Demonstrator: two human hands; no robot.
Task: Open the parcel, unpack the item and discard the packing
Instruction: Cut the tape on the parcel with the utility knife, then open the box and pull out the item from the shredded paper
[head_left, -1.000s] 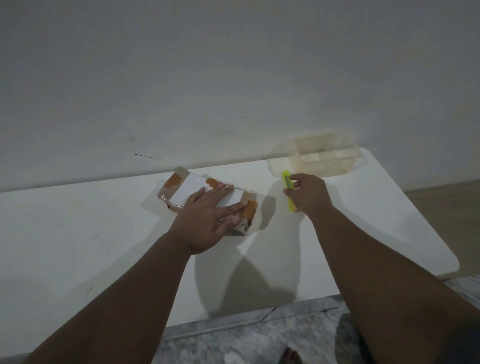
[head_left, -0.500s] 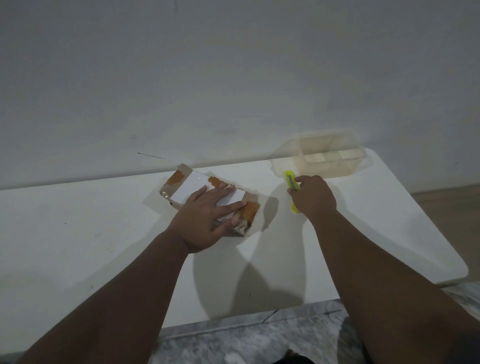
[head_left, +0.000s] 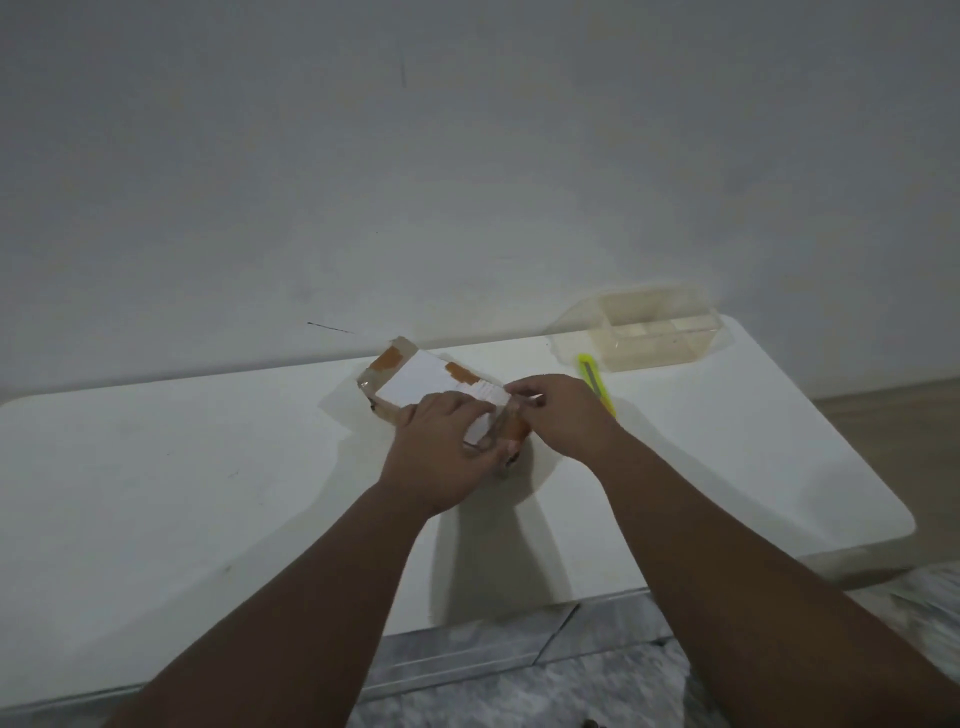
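A small parcel (head_left: 415, 376), brown with a white label and orange tape patches under clear wrap, lies on the white table (head_left: 208, 467) near the wall. My left hand (head_left: 441, 457) presses on its near right end. My right hand (head_left: 558, 415) pinches a strip of clear tape at the parcel's right end. A yellow-green utility knife (head_left: 592, 376) lies on the table just behind my right hand, with no hand on it.
A clear plastic container (head_left: 649, 332) stands at the back right of the table against the wall. The table's rounded right edge (head_left: 883, 493) drops to a marbled floor (head_left: 519, 691). Bare white table stretches to the left.
My right hand let go of the knife, which now lies on the table, and moved left to the parcel's right end. My left hand slid toward that same end.
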